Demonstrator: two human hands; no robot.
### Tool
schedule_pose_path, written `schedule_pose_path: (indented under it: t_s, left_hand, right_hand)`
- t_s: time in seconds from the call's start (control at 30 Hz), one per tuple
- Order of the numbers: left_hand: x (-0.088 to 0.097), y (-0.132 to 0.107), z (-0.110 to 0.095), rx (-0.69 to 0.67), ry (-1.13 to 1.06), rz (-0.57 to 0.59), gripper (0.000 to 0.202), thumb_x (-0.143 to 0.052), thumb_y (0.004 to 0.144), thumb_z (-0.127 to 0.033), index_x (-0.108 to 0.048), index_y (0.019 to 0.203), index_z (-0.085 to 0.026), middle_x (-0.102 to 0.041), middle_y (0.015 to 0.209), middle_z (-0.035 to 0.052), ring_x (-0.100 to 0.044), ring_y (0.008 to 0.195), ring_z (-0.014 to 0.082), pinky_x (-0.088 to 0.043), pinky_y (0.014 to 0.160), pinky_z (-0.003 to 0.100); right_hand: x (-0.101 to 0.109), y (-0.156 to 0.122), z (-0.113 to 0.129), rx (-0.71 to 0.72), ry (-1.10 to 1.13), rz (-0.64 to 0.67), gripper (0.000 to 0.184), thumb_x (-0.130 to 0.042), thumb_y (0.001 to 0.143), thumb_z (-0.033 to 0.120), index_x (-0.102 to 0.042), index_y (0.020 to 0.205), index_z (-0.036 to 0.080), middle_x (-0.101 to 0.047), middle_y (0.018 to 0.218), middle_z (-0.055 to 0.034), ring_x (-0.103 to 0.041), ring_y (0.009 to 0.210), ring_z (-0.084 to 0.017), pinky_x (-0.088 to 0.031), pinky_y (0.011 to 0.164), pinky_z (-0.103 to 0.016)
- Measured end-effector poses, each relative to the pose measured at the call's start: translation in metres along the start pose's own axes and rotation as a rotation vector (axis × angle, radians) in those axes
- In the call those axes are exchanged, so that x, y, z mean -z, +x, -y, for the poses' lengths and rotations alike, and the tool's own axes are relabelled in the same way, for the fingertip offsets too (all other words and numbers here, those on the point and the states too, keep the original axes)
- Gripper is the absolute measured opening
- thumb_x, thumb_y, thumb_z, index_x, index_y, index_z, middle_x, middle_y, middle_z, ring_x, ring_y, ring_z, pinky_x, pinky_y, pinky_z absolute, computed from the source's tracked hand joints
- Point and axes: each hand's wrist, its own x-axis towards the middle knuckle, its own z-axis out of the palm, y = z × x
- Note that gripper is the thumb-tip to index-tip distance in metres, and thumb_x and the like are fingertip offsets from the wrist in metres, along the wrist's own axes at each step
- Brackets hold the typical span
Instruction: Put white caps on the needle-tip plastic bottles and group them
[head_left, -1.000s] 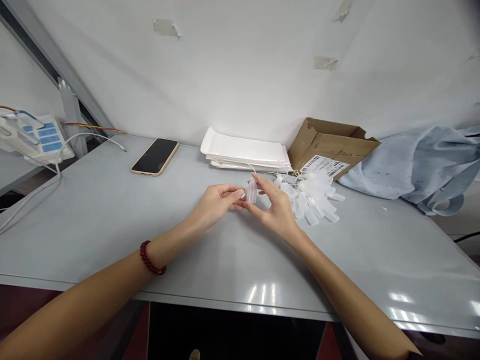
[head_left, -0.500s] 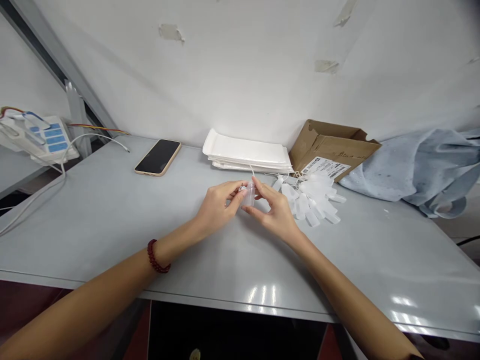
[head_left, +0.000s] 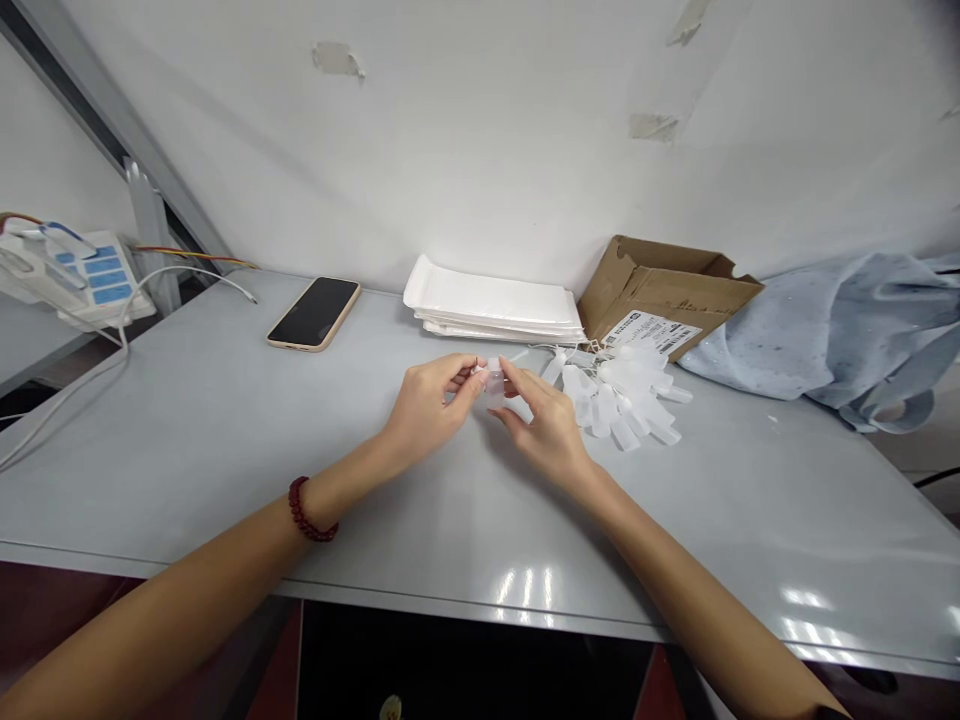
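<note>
The left hand [head_left: 429, 406] is curled, thumb and forefinger pinched on the upper end of a small translucent bottle [head_left: 494, 386]. The right hand [head_left: 545, 426] meets it from the other side, its fingers half closed around the same bottle, so both hands grip it together just above the grey table [head_left: 225, 440]. A red bead bracelet [head_left: 304, 510] sits on the left wrist. Just right of the hands lies a heap of similar bottles [head_left: 628, 398]. Behind them are a stack of white pouches [head_left: 491, 304] and a cardboard box [head_left: 664, 288]; a phone [head_left: 313, 313] lies farther left.
</note>
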Motion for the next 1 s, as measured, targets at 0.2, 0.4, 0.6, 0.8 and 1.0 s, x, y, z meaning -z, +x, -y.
schedule_pose_path:
  t_s: [0.2,0.4,0.6,0.8,1.0]
  left_hand:
    - [0.003,0.0027,0.0022,0.116,-0.197,0.043,0.026,-0.057,0.086,-0.037,-0.065,0.098,-0.015,-0.07,0.089,0.0057,-0.066,0.079,0.0169,-0.054,0.077,0.028]
    - [0.0043,0.0034,0.0025,0.137,-0.191,0.065,0.025,-0.059,0.084,-0.036,-0.067,0.096,-0.015,-0.07,0.088,0.0045,-0.066,0.079,0.0172,-0.054,0.078,0.028]
    - [0.0052,0.0022,-0.0035,0.172,-0.255,0.156,0.025,-0.061,0.083,-0.034,-0.069,0.097,-0.016,-0.072,0.094,0.0061,-0.068,0.088,0.0196,-0.054,0.081,0.029]
    - [0.0089,0.0059,-0.0032,0.245,-0.327,0.095,0.026,-0.064,0.081,-0.037,-0.068,0.095,-0.016,-0.073,0.088,0.0054,-0.068,0.082,0.0187,-0.054,0.081,0.031]
    - [0.0088,0.0094,-0.0015,0.335,-0.43,0.048,0.028,-0.065,0.08,-0.042,-0.066,0.091,-0.016,-0.072,0.085,0.0057,-0.068,0.08,0.0185,-0.054,0.082,0.033]
  right_hand:
    - [-0.0015,0.0002,0.0028,0.02,-0.019,0.035,0.061,-0.048,0.086,0.011,-0.031,0.142,0.027,-0.063,0.108,-0.0096,-0.062,0.094,-0.023,-0.055,0.076,-0.039]
    - [-0.0032,-0.001,0.0038,0.021,-0.042,0.07,0.057,-0.05,0.087,0.017,-0.031,0.14,0.022,-0.062,0.106,-0.0116,-0.062,0.091,-0.023,-0.055,0.073,-0.038]
    - [-0.0035,0.0011,0.0057,0.016,-0.036,0.014,0.042,-0.055,0.088,0.024,-0.044,0.129,0.02,-0.064,0.099,-0.0099,-0.063,0.089,-0.022,-0.054,0.073,-0.036]
    - [-0.0037,0.0017,0.0045,0.012,-0.035,-0.023,0.03,-0.05,0.09,0.019,-0.053,0.12,0.021,-0.066,0.092,-0.0079,-0.064,0.084,-0.021,-0.054,0.07,-0.033]
    - [-0.0082,-0.0006,0.0009,0.007,-0.07,-0.027,0.036,-0.046,0.092,0.019,-0.049,0.127,0.023,-0.066,0.098,-0.0098,-0.065,0.088,-0.022,-0.055,0.074,-0.036]
